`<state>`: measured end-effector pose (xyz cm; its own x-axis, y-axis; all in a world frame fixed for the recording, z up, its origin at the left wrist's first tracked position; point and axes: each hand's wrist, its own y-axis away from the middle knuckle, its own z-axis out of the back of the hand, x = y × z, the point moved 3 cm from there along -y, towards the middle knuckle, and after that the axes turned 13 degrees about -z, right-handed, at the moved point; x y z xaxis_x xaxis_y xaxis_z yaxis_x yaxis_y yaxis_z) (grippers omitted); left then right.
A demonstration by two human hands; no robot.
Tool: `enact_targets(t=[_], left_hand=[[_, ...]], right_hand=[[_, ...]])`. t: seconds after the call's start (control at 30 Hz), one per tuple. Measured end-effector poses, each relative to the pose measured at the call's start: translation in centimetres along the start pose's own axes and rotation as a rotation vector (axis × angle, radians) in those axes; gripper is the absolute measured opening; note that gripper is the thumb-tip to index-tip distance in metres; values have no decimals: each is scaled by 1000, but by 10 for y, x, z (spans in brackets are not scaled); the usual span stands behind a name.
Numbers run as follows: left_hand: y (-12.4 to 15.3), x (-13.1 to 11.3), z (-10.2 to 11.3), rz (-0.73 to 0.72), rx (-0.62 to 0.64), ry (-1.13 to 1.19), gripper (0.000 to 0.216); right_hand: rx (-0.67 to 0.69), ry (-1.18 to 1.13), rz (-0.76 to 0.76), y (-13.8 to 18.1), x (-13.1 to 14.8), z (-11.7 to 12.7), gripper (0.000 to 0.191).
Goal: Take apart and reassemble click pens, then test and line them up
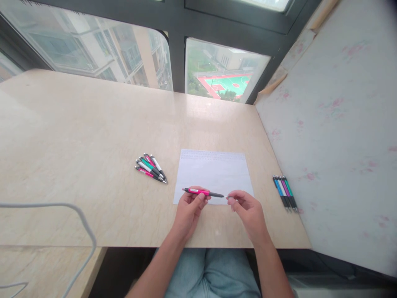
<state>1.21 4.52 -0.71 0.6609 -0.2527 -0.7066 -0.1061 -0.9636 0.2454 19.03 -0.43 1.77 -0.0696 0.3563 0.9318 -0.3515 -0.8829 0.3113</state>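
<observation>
My left hand (191,209) is closed around the pink barrel of a ballpoint pen (198,191), which lies level over the front edge of a sheet of paper (215,174). The pen has a black grip, and its front end points right. At that end, my right hand (248,211) pinches the pen's thin silver tip between thumb and fingers. Whether the tip is joined to the pen or loose is too small to tell. Small lines of writing run across the top of the paper.
Left of the paper lies a fanned pile of several pens (151,169) in pink, green and white. Several more pens (284,193) lie side by side near the flowered wall (338,136). A white cable (83,219) curves over the table (93,136) at left.
</observation>
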Motion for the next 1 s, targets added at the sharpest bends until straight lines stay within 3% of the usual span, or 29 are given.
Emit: enact_targets(t=[0.27, 0.67, 0.9, 1.0], left_hand=[[2, -3, -4, -46, 39, -88, 19], [2, -3, -4, -46, 122, -152, 17], [1, -2, -4, -61, 177, -213, 17], [2, -2, -5, -71, 178, -234, 17]], right_hand=[[-43, 147, 175, 4, 9, -7, 15], [-64, 161, 154, 7, 8, -6, 19], [-17, 253, 136, 5, 10, -6, 41], [-44, 230, 135, 3, 7, -6, 34]])
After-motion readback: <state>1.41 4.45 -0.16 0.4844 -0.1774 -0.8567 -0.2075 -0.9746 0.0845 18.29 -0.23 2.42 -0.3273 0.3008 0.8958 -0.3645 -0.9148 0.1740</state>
